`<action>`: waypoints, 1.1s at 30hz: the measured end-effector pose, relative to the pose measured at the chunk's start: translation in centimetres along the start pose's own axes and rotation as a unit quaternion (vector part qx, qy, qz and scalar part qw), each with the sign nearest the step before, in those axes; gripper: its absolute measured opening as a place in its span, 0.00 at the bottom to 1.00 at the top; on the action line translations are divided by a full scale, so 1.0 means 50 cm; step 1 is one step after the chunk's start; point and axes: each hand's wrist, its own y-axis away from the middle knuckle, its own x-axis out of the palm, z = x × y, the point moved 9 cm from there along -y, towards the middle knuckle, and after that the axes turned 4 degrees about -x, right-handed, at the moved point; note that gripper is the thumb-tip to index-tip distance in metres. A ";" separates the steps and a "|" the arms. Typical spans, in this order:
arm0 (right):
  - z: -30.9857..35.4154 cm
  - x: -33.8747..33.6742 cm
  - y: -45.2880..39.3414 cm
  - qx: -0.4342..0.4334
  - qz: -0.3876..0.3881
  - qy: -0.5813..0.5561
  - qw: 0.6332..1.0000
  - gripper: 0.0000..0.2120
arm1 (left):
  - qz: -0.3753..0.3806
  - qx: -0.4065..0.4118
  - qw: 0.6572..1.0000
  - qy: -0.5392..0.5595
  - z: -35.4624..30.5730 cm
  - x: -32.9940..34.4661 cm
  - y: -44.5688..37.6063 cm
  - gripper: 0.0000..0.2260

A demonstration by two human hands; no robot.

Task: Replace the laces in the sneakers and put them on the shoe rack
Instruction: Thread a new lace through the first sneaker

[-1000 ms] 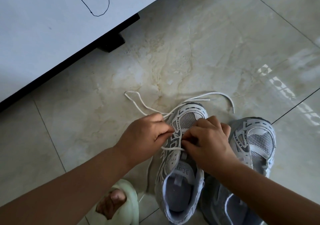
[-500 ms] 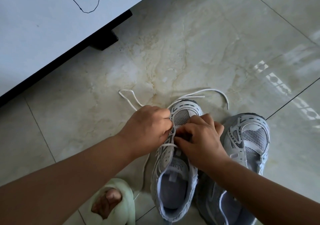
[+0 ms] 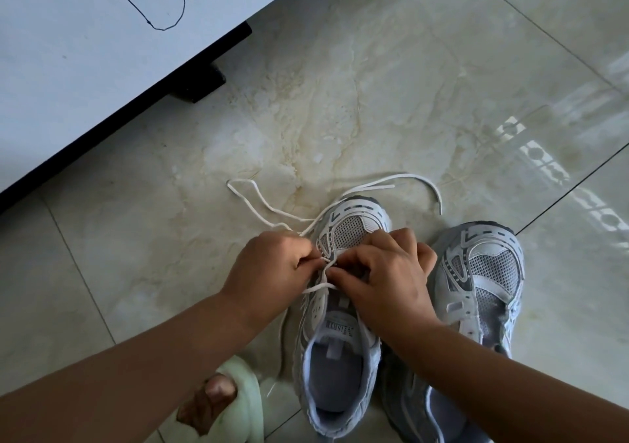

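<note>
Two grey and white mesh sneakers stand side by side on the tiled floor, toes pointing away from me. The left sneaker (image 3: 340, 340) has a white lace (image 3: 258, 201) partly threaded through its lower eyelets, with both loose ends trailing on the floor past the toe. My left hand (image 3: 272, 265) pinches the lace at the left side of the eyelet row. My right hand (image 3: 384, 279) pinches it over the middle of the tongue. The right sneaker (image 3: 483, 282) shows no lace and stands untouched.
A white cabinet (image 3: 85, 68) with a black base and foot fills the upper left. My foot in a pale green slipper (image 3: 231, 405) is at the bottom, left of the sneakers. Glossy marble floor (image 3: 408, 102) stretches beyond the shoes.
Both hands have stayed at the eyelets and worked the lace; a short loop now stands between my fingers. The loose ends on the floor have shifted slightly.
</note>
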 end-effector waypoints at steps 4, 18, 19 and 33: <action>-0.001 0.009 -0.006 0.013 0.043 -0.009 0.999 0.08 | 0.053 0.046 0.997 -0.015 -0.014 0.017 0.006 0.14; -0.022 -0.029 -0.014 0.021 0.010 -0.059 0.998 0.08 | -0.034 -0.083 0.995 0.045 -0.002 0.013 0.031 0.14; -0.023 -0.033 -0.016 0.018 0.014 -0.045 0.999 0.07 | -0.038 -0.078 0.995 0.045 -0.004 0.012 0.031 0.13; 0.043 0.026 -0.036 -0.094 0.092 0.196 0.972 0.13 | -0.002 -0.100 0.995 0.010 -0.017 0.020 0.013 0.10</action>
